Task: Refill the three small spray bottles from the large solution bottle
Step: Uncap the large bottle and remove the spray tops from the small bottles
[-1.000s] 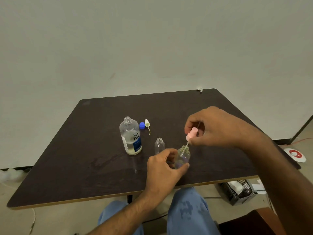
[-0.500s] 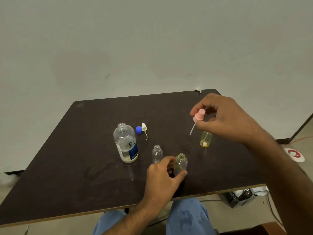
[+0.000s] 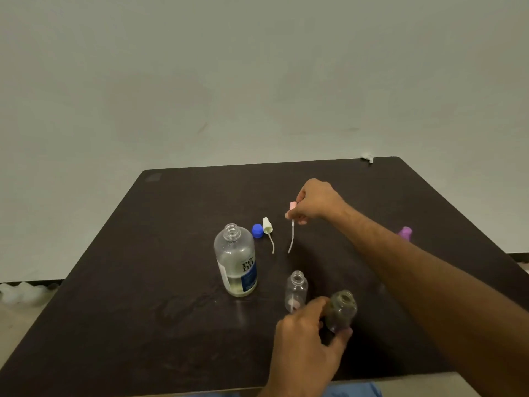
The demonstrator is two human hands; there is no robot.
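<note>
The large clear solution bottle stands uncapped on the dark table, a little liquid at its bottom. Its blue cap and a white spray head with its tube lie just behind it. An uncapped small clear bottle stands to its right. My left hand grips a second uncapped small bottle near the front edge. My right hand holds a pink spray head low over the table beside the white one, its tube trailing down. A purple-capped bottle peeks out behind my right forearm.
A pale wall rises behind the table. A small white scrap lies at the table's far right corner. White crumpled material sits on the floor at the left. My blue trouser legs show below the front edge.
My right hand carried the pink spray head from the small bottle away to the far left, down beside the white spray head. My left hand stays on the small bottle. The camera tilted.
</note>
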